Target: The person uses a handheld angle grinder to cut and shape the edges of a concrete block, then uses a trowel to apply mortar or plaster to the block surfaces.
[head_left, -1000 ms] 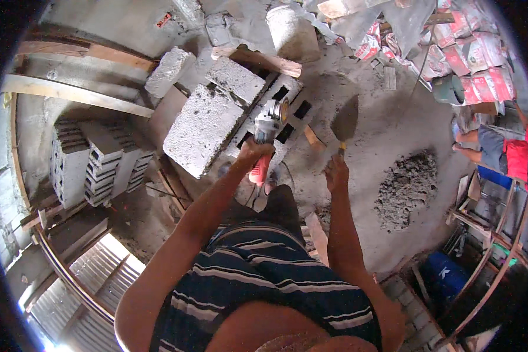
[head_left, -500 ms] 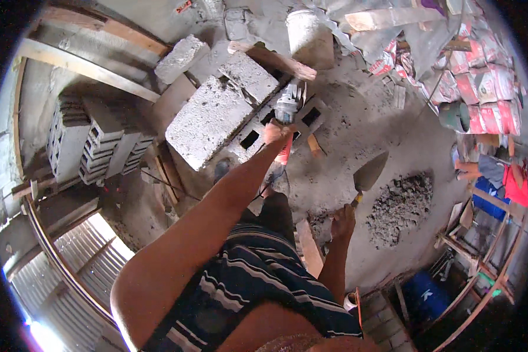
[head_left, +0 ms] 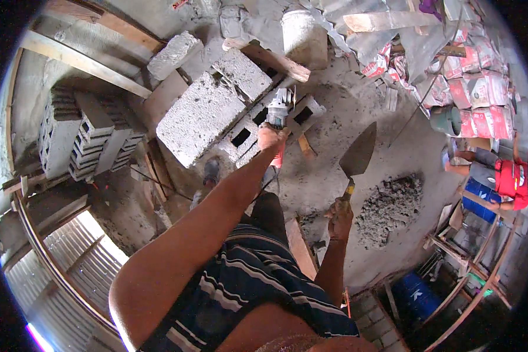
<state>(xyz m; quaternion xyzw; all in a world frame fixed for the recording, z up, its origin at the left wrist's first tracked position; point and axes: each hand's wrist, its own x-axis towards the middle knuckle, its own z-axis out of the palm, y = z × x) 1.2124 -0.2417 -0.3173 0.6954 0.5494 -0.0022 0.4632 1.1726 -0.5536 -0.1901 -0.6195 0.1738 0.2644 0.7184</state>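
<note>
My left hand (head_left: 271, 136) is closed round the body of an angle grinder (head_left: 280, 108), whose metal head and guard point away from me. The grinder is over a grey hollow block (head_left: 304, 112) with dark openings. Beside it lie wide rough grey blocks (head_left: 202, 120). In my right hand (head_left: 339, 218) is the yellow handle of a pointed trowel (head_left: 358, 151), its blade aimed away from me over the floor. A heap of wet mortar (head_left: 390, 211) lies to the right of that hand.
A plank (head_left: 267, 58) rests behind the blocks, near a whitish bucket (head_left: 304, 40). Hollow blocks (head_left: 91, 138) stand stacked at left. Red and white sacks (head_left: 488, 88) are piled at far right, above a person in a red shirt (head_left: 510, 179). A blue drum (head_left: 418, 295) stands lower right.
My right hand has lifted the trowel farther forward and slightly left, its blade now more upright in view. The left hand still holds the grinder. The person at right has come further into view.
</note>
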